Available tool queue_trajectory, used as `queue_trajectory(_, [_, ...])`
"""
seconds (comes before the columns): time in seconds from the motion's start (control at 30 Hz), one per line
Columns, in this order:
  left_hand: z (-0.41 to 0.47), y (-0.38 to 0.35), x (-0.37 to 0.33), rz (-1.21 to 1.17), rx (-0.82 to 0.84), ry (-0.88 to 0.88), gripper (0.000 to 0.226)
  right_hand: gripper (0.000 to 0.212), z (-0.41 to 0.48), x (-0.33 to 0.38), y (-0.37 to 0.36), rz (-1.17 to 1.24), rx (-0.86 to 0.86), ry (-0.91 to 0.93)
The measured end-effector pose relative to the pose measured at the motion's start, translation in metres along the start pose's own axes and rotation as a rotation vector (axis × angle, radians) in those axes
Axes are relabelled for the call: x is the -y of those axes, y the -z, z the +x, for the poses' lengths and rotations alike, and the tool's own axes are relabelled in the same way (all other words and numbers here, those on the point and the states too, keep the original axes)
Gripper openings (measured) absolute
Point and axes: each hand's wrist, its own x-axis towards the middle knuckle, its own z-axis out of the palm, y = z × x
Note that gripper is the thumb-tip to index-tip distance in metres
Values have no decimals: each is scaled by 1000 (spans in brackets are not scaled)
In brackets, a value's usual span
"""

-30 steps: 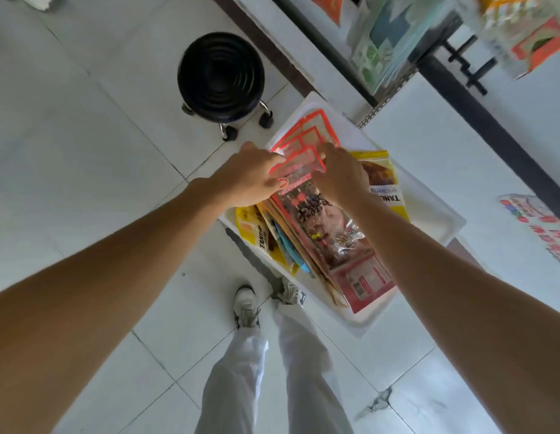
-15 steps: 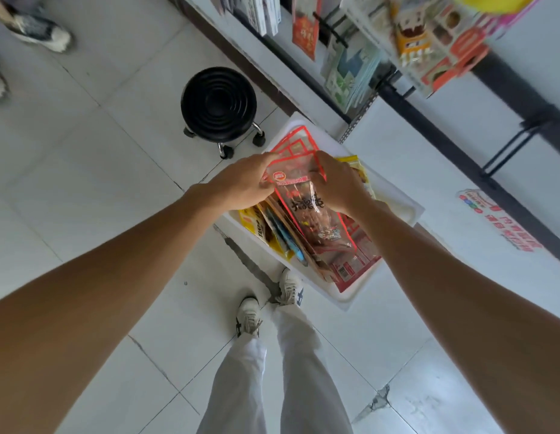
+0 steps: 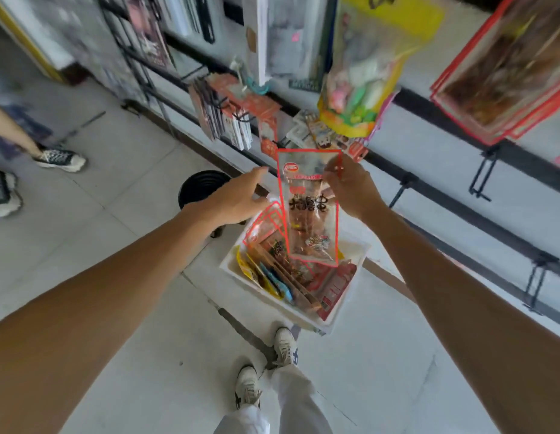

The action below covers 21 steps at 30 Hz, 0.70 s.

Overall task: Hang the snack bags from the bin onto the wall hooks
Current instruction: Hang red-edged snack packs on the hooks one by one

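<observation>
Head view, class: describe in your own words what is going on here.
A person stands over a white bin of snack bags. The right hand pinches the top of a clear, red-edged snack bag, holding it above the bin. The left hand is open beside it. The bag is not yet on a wall hook; other bags hang on the wall ahead.

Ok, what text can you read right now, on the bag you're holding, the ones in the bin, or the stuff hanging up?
Snack bag pinched by the right hand: three big black Chinese characters mid-bag, too blurred to quote.
Its red oval logo and red strip near the top: print too small.
Bags in the white bin: labels unreadable.
Hanging packs overhead: motion-blurred, nothing legible.
</observation>
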Motion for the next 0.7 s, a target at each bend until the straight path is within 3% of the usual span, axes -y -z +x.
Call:
queue_trajectory(0.07, [-10,13,-19,-51,-16,-32,65,26,-9,23,22,92,-43,21])
queue_trajectory(0.2, [-34,40,-69,-306,-78,-145,56,20,-32,67,62,224,-66,54])
queue_trajectory(0.37, [-62,69,-126,-625,-128,-267,23,14,-71,113,112,270,-129,175])
queue_trajectory(0.53, [-78,83,-185,-646,-112,-386,24,3,-107,130,163,295,-234,227])
queue_trajectory(0.7, [-92,83,-253,-607,-106,-500,13,24,-138,139,220,263,-423,256])
